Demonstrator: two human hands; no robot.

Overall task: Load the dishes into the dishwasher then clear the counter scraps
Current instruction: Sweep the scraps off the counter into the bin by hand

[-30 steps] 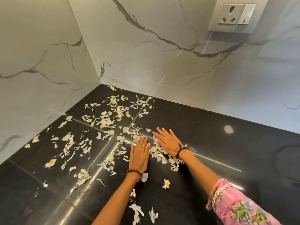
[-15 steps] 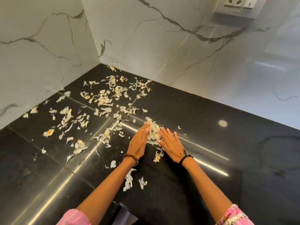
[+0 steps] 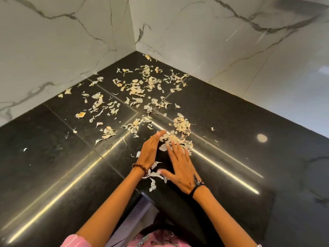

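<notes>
Black bench (image 3: pixel 231 111) in a marble corner carries scraps (image 3: pixel 135 90); left hand (image 3: pixel 150 151) and right hand (image 3: pixel 179 166), fingers straight, flank a heap (image 3: pixel 181 129).

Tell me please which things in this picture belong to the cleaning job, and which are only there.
Part of the job:
- gathered pile of scraps between the hands
- scattered scraps toward the corner
- left hand, edge-on against the pile
- right hand, flat, fingers spread
- black counter

Only there:
- marble wall
- bead bracelet
- black wrist thread
</notes>
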